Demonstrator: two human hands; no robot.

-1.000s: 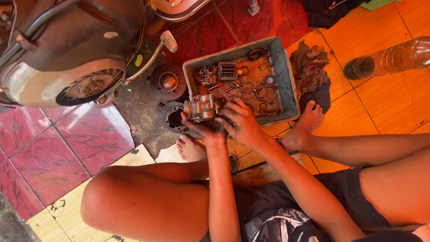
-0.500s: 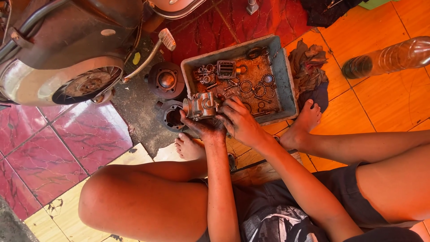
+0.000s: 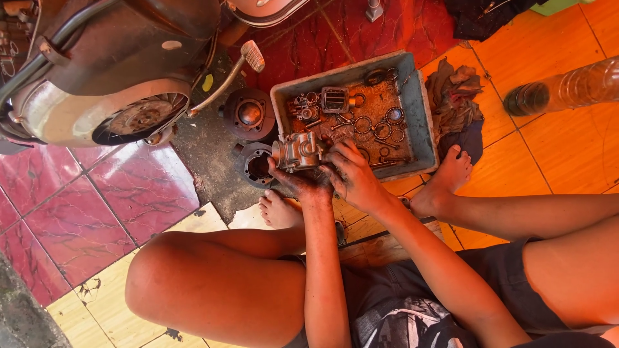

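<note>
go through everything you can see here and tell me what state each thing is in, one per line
Metal engine part: held up in both hands, over the tray's near corner.
Left hand: greasy, gripping the part from below.
Right hand: greasy, fingers on the part's side.
Grey tray: open, holding rings and small parts.
Plastic bottle: lying on its side.
Rag: crumpled beside the tray.
Round engine piece: lying on the floor.

We sit barefoot on a tiled floor of a home turned makeshift scooter repair spot: a scooter stands over an oil-stained patch, a grey tray holds greasy rings and engine parts, and a dirty rag lies beside it.
</note>
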